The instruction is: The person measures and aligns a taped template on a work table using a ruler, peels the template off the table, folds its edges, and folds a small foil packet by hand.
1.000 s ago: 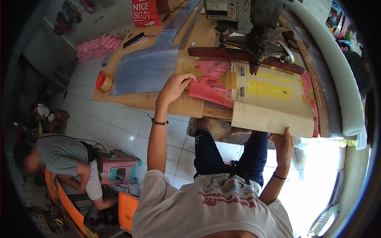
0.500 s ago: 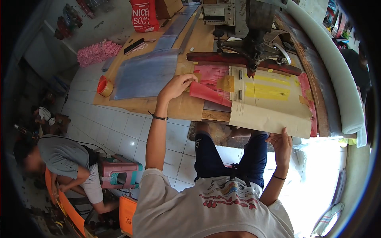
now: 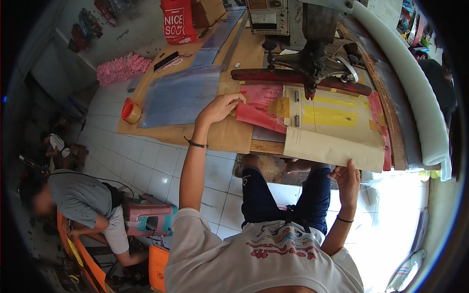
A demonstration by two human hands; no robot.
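My left hand is closed, pinching the upper left corner of a folded red sheet at the table's front edge. With fingers and thumb my right hand holds the lower edge of a beige sheet, which hangs over the front of the table. Behind it lies a beige board with yellow tape strips and two small metal pieces. A pink-red sheet lies to its left, patched with brown tape. Just above the board is the dark red bar of a press machine.
A translucent blue sheet and a tape roll lie on the table's left. A white foam roll runs along the right. At lower left, a co-worker bends over orange material near a stool.
The view has shifted slightly. Both my hands keep their holds on the sheets with almost no motion. The co-worker's hands and the orange material have moved a little.
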